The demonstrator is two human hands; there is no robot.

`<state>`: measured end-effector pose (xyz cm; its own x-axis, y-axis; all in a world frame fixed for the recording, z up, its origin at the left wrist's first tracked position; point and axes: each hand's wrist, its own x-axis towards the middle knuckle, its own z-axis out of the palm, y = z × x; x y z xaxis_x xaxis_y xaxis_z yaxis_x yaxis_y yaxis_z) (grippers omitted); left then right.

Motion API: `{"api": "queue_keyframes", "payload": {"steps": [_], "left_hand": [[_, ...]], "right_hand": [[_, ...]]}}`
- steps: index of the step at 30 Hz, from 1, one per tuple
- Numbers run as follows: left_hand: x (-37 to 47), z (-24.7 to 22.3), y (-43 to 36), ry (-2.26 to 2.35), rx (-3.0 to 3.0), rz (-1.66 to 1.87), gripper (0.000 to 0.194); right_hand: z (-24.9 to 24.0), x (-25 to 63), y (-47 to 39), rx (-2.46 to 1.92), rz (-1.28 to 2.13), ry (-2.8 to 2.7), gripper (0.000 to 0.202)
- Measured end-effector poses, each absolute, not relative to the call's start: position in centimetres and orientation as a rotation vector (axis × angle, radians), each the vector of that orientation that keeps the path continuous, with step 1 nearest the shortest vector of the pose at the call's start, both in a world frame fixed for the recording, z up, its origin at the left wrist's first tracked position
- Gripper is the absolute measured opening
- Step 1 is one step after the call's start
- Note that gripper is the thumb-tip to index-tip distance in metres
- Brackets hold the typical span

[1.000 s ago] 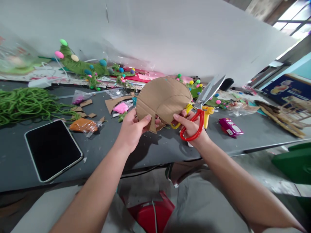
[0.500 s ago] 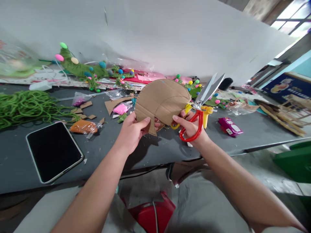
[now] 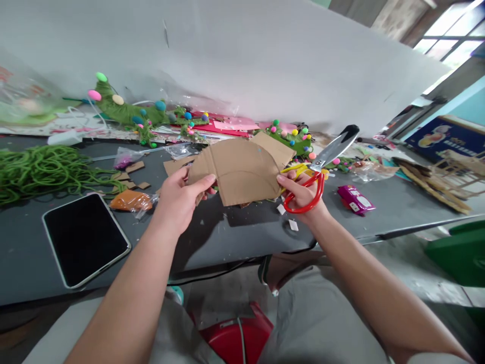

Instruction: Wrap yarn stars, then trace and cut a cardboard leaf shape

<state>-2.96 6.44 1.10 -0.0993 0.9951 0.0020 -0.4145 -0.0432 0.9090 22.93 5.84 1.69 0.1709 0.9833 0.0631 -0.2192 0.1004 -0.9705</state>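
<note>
A brown cardboard piece (image 3: 246, 164) with a curved top edge and a curved drawn line is held up between my two hands. My left hand (image 3: 178, 197) is closed on its left side, thumb in front. My right hand (image 3: 301, 192) pinches its right edge. Scissors (image 3: 312, 182) with red handles hang around the fingers of that same hand, blades pointing up and right. Behind the held piece shows more cardboard (image 3: 271, 146); I cannot tell whether it is held. Something yellow (image 3: 297, 168) sits by my right fingers, partly hidden.
On the grey table (image 3: 204, 253) lie green yarn (image 3: 53, 169), a tablet (image 3: 86, 237), an orange packet (image 3: 131, 200) and a purple packet (image 3: 355, 199). Green decorations (image 3: 129, 112) with coloured balls stand along the back. Small white scraps (image 3: 293, 225) lie near the front edge.
The cardboard has been turned, its narrow tab no longer pointing down. My left hand has moved left along it. The scissors have tilted right, their blades now closer together.
</note>
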Motion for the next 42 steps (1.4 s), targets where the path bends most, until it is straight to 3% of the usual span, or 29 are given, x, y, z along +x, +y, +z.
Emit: {"api": "queue_keyframes", "payload": {"steps": [4,8,19,24,30,36,42], "left_hand": [[-2.9,1.2,6.7,0.917,0.745,1.532,0.028],[-2.2,1.2,6.6,0.819,0.571,1.533,0.032],[1.2,0.7,4.9,0.796,0.762,1.206,0.033],[0.8,1.1,5.3,0.819,0.729,1.362,0.028],[-1.7,2.0,6.5,0.728,0.49,1.619,0.018],[-2.6,2.2,6.6,0.66,0.456,1.686,0.013],[-1.9,1.9,6.3,0.646,0.456,1.656,0.007]], "right_hand": [[1.4,22.8,5.8,-1.045,1.213,-1.03,0.047],[1.6,21.8,5.6,-1.02,1.082,-0.986,0.049],[1.6,20.7,5.4,-0.955,1.053,-0.98,0.049],[0.9,20.9,5.3,-0.993,1.049,-1.088,0.045],[1.3,22.3,4.5,-1.442,1.147,-1.614,0.045],[1.9,22.1,3.4,-1.563,0.83,-2.071,0.049],[2.5,20.8,3.2,-1.616,0.817,-2.089,0.051]]}}
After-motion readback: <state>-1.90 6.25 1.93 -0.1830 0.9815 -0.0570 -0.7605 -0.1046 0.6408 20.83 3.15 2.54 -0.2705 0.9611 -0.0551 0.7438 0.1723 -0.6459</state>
